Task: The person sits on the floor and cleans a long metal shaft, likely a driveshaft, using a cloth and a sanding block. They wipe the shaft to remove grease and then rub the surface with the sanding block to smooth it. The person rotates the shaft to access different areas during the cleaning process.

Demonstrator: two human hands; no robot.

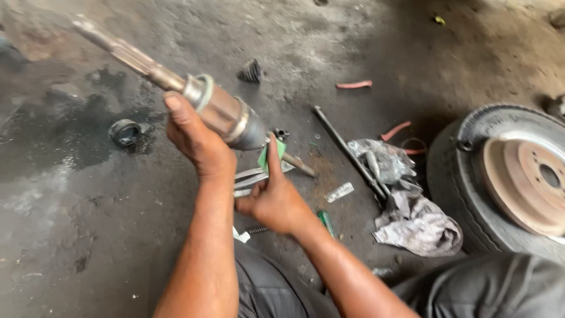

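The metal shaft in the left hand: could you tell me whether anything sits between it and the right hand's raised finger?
Nothing visible does. The left hand grips the metal shaft, and the right hand already reaches its lower end, index finger beside a green piece there.

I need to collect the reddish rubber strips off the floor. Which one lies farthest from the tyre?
The straight reddish strip lying alone on bare floor, up beyond the black rod. The other two, a slanted strip and a curled one, sit right beside the tyre.

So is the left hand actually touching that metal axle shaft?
Touching. The head view shows the left hand wrapped around the metal axle shaft, with the thumb pressed against its ring.
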